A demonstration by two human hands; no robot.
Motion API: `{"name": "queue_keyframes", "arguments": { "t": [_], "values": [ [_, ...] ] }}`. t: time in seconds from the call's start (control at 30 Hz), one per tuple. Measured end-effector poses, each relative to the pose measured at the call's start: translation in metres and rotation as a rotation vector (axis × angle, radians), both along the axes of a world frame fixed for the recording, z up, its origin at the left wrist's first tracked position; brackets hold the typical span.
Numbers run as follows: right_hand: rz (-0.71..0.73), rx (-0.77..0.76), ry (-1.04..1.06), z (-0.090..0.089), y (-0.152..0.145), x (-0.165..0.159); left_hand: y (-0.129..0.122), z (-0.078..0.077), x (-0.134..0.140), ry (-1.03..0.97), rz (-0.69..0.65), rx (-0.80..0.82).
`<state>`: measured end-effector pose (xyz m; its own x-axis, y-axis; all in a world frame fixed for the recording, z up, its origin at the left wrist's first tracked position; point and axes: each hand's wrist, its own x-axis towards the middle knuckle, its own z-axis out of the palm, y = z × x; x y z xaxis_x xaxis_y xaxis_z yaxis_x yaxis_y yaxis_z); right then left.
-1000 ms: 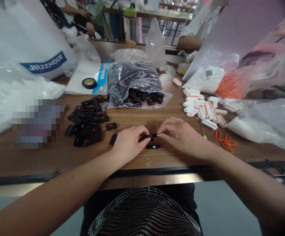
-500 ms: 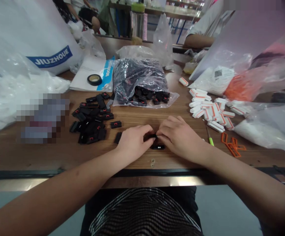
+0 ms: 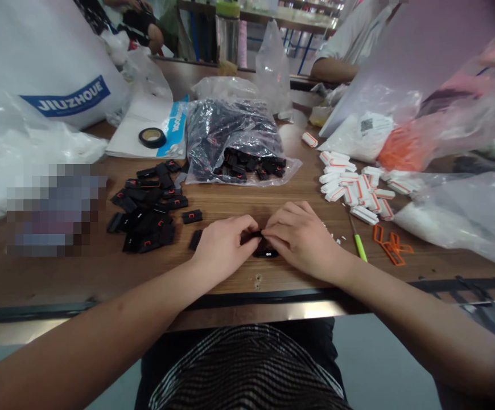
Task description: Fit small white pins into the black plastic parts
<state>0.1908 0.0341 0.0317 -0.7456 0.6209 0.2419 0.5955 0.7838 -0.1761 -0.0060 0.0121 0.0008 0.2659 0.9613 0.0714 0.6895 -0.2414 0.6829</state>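
Note:
Between my two hands is a small black plastic part (image 3: pixel 254 234), mostly covered by fingers. My left hand (image 3: pixel 226 242) is closed on its left end, thumb and forefinger pinching. The bent fingers of my right hand (image 3: pixel 301 236) pinch at its right end. Just below them on the table lies another black part (image 3: pixel 265 254) with two white dots. A black piece (image 3: pixel 195 240) rests against the left hand's outer side, and one with a red mark (image 3: pixel 192 216) lies behind it. Tiny white bits (image 3: pixel 338 241) are scattered right of my right hand.
A heap of black parts (image 3: pixel 149 210) lies left; an open plastic bag (image 3: pixel 234 136) of them stands behind. On the right are white-and-orange pieces (image 3: pixel 361 188), a green-handled tool (image 3: pixel 359 247) and orange frames (image 3: pixel 390 245). Black tape (image 3: pixel 152 137) sits on papers. Another person's arm (image 3: pixel 335 69) is across the table.
The whole view has shifted, so things on the table appear slightly further left. Both hands keep their pinch on the black part, with little movement of the fingers.

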Motion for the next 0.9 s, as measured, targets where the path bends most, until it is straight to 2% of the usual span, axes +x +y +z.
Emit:
{"name": "queue_keyframes", "arguments": {
  "t": [0.1,0.2,0.33,0.4,0.5,0.6,0.8,0.9],
  "values": [
    [-0.048,-0.11,0.145,0.002,0.004,0.02,0.0,-0.001,-0.001,0.002,-0.001,-0.015],
    [-0.228,-0.172,0.225,0.007,0.009,0.061,0.001,-0.001,-0.001,0.009,0.016,-0.017],
    [-0.563,-0.272,-0.064,0.009,0.011,0.12,0.001,0.0,0.0,0.016,0.018,-0.027],
    [-0.639,-0.311,-0.133,0.008,0.01,0.14,0.001,0.0,0.0,0.018,0.025,-0.035],
    [-0.626,-0.392,-0.107,0.003,0.009,0.153,0.001,0.0,0.0,0.022,0.033,-0.048],
    [-0.583,-0.427,-0.091,0.001,0.01,0.152,0.001,-0.001,-0.001,0.026,0.037,-0.05],
    [-0.677,-0.458,-0.145,0.004,0.013,0.15,0.0,-0.001,-0.001,0.043,0.036,-0.046],
    [-0.652,-0.5,-0.126,0.005,0.014,0.153,0.0,-0.001,-0.001,0.039,0.039,-0.046]
  ]
}}
